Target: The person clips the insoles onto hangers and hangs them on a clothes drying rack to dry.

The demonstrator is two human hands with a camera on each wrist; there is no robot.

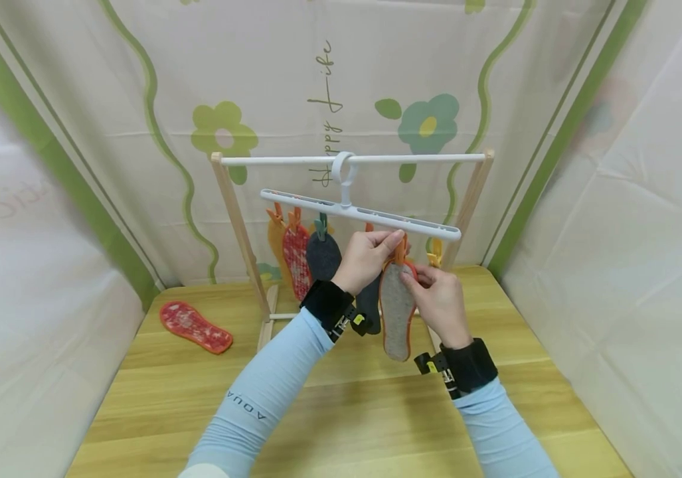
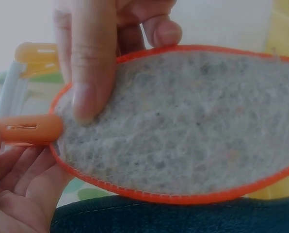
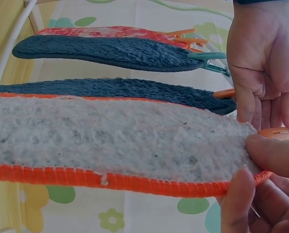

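Grey insole [image 2: 183, 121]: heel end cut off by the right edge in left wrist view; toe end cut off at left in right wrist view.
Orange clip [image 1: 400, 251]: mostly hidden by fingers in head view.
Dark insole [image 1: 369, 302]: largely hidden behind the left hand [image 1: 366, 257].
Yellow clip [image 2: 35, 53]: blurred.

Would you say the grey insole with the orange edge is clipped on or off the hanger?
On: the grey insole hangs with its tip in the orange clip, the right hand pinching its top.

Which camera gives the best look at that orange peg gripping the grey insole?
The left wrist view: the orange peg lies sharp and whole at the grey insole. The right wrist view catches only its tip; in the head view the hands hide most of it.
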